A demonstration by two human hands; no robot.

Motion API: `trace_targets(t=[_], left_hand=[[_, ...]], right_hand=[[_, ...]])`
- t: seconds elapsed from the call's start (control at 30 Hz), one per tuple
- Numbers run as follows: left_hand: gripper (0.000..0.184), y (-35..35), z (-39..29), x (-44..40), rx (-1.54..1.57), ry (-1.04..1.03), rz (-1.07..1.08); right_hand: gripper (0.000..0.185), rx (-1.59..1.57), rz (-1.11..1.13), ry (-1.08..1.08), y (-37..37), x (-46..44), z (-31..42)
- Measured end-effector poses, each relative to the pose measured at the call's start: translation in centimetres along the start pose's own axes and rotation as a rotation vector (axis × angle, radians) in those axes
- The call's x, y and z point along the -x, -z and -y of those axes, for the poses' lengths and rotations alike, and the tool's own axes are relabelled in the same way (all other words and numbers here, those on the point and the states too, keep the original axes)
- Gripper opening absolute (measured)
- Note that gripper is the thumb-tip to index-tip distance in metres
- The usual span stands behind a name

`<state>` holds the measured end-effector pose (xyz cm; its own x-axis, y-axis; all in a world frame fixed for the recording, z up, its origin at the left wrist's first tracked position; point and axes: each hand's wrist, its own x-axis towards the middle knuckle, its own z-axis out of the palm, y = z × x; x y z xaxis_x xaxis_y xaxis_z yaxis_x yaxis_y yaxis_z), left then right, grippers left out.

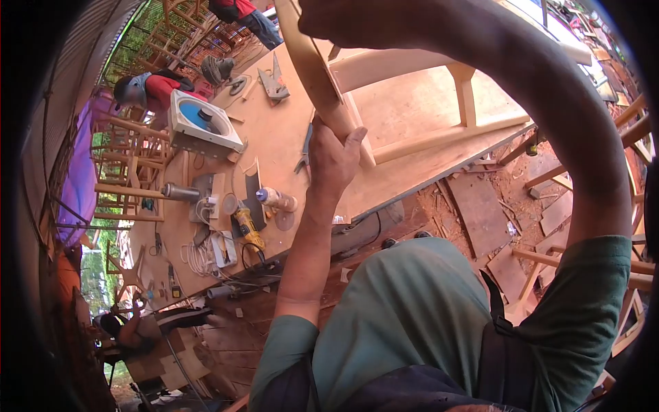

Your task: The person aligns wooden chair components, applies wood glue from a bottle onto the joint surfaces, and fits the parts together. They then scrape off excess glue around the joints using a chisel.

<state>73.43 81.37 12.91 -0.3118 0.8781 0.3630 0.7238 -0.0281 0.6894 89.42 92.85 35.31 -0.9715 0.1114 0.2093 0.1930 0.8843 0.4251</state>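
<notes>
My left hand [336, 154] wraps round the lower end of a curved, light wooden piece [309, 69], thumb on its right side. At the top of the view my right hand [329, 24] is at the upper part of the same piece; its fingers are mostly dark and cut off by the frame. To the right, a wooden frame [465, 96] with a short crosspiece lies on the workbench [405, 175]. Pliers [303, 156] lie just left of my left hand.
A yellow grinder [247, 230], a bottle [276, 200], cables [199, 257] and a boxed fan [202, 118] are on the bench. People work at the upper left [154, 89], top and lower left. Wood scraps [480, 213] litter the floor at right.
</notes>
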Motion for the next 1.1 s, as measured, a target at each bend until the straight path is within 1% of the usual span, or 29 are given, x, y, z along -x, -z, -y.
trace_targets(t=[0.13,0.23,0.33,0.47,0.53,0.57,0.63,0.67,0.73,0.8,0.93,1.03,1.1], left_hand=[[0.053,0.0,0.2,0.1,-0.035,0.003,0.006],[0.052,-0.1,-0.3,0.2,0.02,0.052,0.013],[0.052,-0.2,0.0,0.3,-0.004,0.013,0.001],[0.049,-0.2,-0.5,0.4,-0.01,0.036,-0.012],[0.048,-0.2,-0.6,0.4,0.0,0.055,-0.015],[0.048,-0.2,-0.6,0.4,0.001,0.06,-0.012],[0.048,-0.1,-0.6,0.5,0.003,0.072,-0.012],[0.049,-0.1,-0.6,0.5,0.003,0.08,-0.006],[0.053,0.0,-0.8,0.5,0.006,0.097,0.007],[0.054,-0.2,-0.8,0.6,0.016,0.081,-0.016],[0.057,-0.5,0.1,0.5,0.005,0.023,-0.03],[0.058,-0.2,-0.4,0.5,0.019,0.061,-0.01],[0.058,-0.2,-0.5,0.6,0.013,0.058,-0.019]], right_hand=[[0.009,0.018,0.017,0.021,0.0,-0.5,0.8],[0.009,0.043,0.046,0.032,0.3,-0.8,1.1],[0.008,0.07,0.086,0.038,0.9,-0.4,1.4],[0.008,0.091,0.123,0.06,2.2,0.4,1.7],[0.007,0.072,0.077,0.082,2.4,1.4,2.2],[0.007,0.06,0.013,0.102,1.6,1.8,2.5],[0.007,-0.041,-0.01,0.05,0.4,1.8,3.0],[0.007,-0.131,0.032,-0.022,-0.1,1.6,3.1],[0.007,-0.154,0.017,-0.101,-0.3,2.0,3.0],[0.008,-0.022,-0.105,-0.119,-0.2,3.5,2.7],[0.011,-0.012,-0.267,-0.102,-2.3,3.3,3.1],[0.013,0.094,-0.218,-0.097,-2.7,3.2,4.2],[0.015,0.228,-0.074,-0.155,-1.9,3.2,5.6]])
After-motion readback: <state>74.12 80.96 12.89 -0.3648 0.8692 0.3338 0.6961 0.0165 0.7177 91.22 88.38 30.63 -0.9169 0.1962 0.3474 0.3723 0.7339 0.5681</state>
